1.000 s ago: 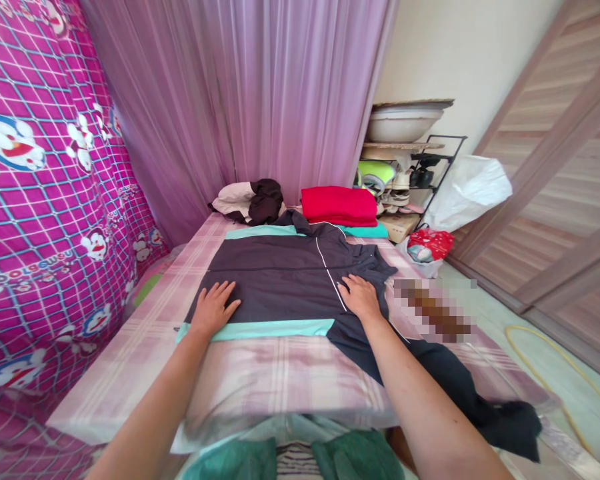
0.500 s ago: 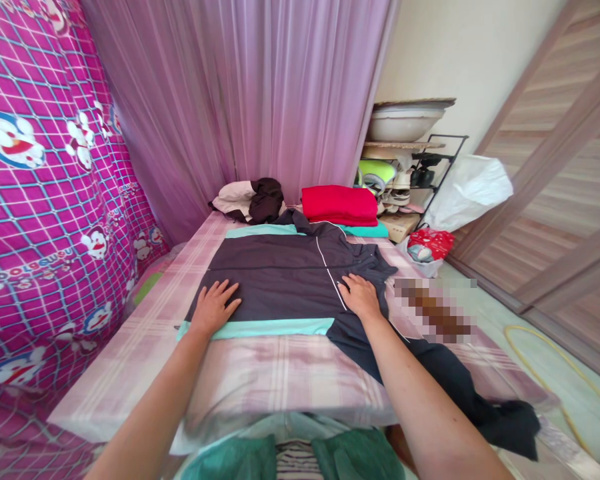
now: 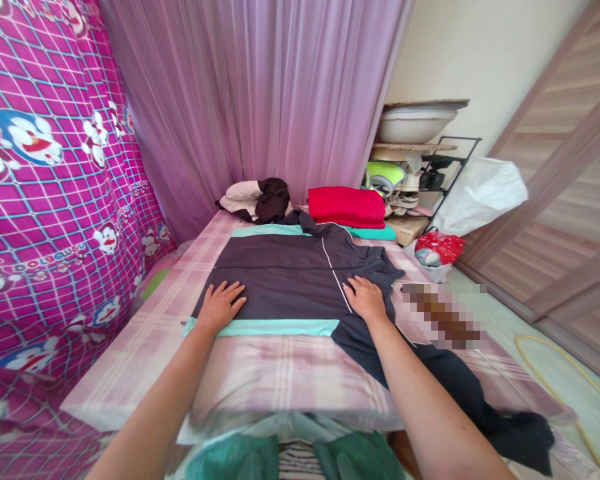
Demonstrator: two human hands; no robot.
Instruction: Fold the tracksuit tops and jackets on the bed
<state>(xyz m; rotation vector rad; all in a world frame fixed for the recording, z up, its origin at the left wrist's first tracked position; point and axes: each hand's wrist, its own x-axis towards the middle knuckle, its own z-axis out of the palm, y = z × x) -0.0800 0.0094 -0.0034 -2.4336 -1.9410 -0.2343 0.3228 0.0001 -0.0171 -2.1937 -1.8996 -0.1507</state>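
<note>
Here, a dark jacket (image 3: 280, 280) lies spread across the plaid-covered table (image 3: 145, 347), one sleeve (image 3: 463, 380) trailing toward the near right corner. Left hand (image 3: 223, 307) and right hand (image 3: 365, 299) rest on it, fingers unclenched and spread. Purple curtains (image 3: 280, 100) hang behind; a loaded rack (image 3: 466, 160) stands beyond, rightward.

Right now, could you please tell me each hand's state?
Left hand: open, palm down on the dark grey cloth garment with mint-green side panels.
Right hand: open, palm down on the same garment, by its white piping.
</note>
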